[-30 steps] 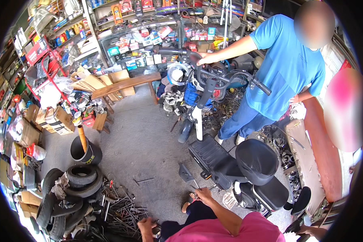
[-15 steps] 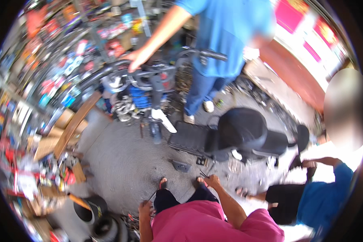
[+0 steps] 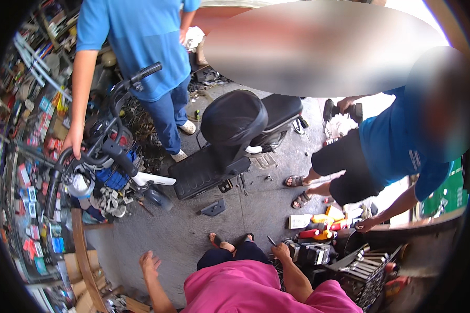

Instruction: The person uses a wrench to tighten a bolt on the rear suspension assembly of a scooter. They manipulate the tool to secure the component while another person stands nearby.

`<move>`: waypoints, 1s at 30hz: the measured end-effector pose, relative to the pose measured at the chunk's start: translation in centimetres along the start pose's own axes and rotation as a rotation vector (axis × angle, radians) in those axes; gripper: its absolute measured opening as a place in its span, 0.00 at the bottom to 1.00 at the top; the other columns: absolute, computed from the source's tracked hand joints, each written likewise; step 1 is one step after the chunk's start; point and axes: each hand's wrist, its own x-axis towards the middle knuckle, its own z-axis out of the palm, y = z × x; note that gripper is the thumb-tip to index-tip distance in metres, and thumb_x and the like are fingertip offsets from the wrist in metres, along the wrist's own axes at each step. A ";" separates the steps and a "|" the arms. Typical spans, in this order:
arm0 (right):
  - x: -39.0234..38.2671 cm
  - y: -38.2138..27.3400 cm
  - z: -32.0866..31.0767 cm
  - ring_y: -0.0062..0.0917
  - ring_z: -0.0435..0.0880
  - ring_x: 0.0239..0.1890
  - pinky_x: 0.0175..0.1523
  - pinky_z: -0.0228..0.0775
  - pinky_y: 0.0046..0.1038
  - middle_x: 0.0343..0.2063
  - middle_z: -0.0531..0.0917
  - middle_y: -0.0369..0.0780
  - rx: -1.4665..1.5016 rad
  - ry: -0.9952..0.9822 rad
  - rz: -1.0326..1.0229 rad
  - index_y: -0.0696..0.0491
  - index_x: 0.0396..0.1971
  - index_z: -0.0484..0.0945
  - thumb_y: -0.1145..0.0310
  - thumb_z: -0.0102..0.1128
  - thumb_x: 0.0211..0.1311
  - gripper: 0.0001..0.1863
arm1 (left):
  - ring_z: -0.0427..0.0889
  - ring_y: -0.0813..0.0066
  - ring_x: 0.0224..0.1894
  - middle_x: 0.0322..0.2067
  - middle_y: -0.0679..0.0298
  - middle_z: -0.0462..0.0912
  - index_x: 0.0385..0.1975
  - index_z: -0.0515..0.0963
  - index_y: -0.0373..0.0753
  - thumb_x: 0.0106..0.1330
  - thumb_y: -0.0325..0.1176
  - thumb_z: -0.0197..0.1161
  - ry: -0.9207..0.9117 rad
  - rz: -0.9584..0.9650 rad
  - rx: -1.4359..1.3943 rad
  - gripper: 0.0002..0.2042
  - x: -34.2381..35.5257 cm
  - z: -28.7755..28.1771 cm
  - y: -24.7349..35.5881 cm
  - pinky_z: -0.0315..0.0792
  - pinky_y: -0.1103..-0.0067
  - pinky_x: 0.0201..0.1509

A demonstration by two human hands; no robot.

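Note:
My left hand (image 3: 150, 265) is raised over the floor on the left, its fingers apart and nothing in it. My right hand (image 3: 281, 251) is closed around a slim dark tool (image 3: 271, 240) whose tip sticks out past the fingers; its exact kind is hard to make out. In front of me stands a small electric scooter with a black padded seat (image 3: 234, 117), a ribbed black footboard (image 3: 209, 175) and black handlebars (image 3: 112, 117) turned to the left. A dark flat plate-like part (image 3: 212, 207) lies on the floor between my feet and the footboard.
A person in a blue shirt (image 3: 141, 47) holds the handlebars. Another person in a blue shirt (image 3: 389, 141) bends at the right, one hand near a tool rack (image 3: 365, 268) with several wrenches. Bottles (image 3: 324, 224) stand beside it. Crowded shelves (image 3: 31, 198) and a wooden board (image 3: 83, 255) line the left.
My view has turned right, bringing the tool rack and bottles into sight. My left hand has moved outward and opened; a thin rod seen by it earlier no longer shows. My right hand keeps its tool.

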 end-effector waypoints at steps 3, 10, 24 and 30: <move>-1.7 5.3 3.7 0.44 0.85 0.38 0.47 0.75 0.39 0.25 0.84 0.51 0.106 0.037 0.125 0.60 0.26 0.83 0.55 0.56 0.50 0.21 | 0.80 0.57 0.43 0.47 0.55 0.76 0.49 0.72 0.35 0.62 0.34 0.63 -0.234 0.054 0.111 0.17 -1.8 5.9 2.0 0.80 0.67 0.38; -7.3 9.9 8.6 0.45 0.85 0.35 0.45 0.77 0.40 0.24 0.83 0.53 0.179 0.098 0.108 0.61 0.22 0.82 0.54 0.56 0.52 0.22 | 0.82 0.67 0.40 0.41 0.59 0.80 0.44 0.76 0.37 0.64 0.36 0.63 -0.759 0.201 0.359 0.13 -11.3 14.7 1.1 0.79 0.75 0.34; -18.0 1.7 22.0 0.51 0.83 0.33 0.42 0.74 0.44 0.25 0.81 0.58 0.499 0.599 0.529 0.64 0.20 0.81 0.59 0.57 0.50 0.19 | 0.80 0.76 0.29 0.30 0.61 0.82 0.37 0.79 0.33 0.62 0.33 0.64 -0.922 0.501 0.825 0.10 0.0 12.8 10.9 0.76 0.79 0.28; -22.8 4.0 41.7 0.44 0.84 0.23 0.31 0.75 0.42 0.19 0.82 0.51 0.571 0.507 0.607 0.62 0.17 0.79 0.66 0.56 0.47 0.13 | 0.80 0.77 0.27 0.27 0.61 0.82 0.36 0.79 0.33 0.61 0.34 0.65 -0.993 0.509 0.988 0.11 2.8 12.5 13.1 0.74 0.80 0.26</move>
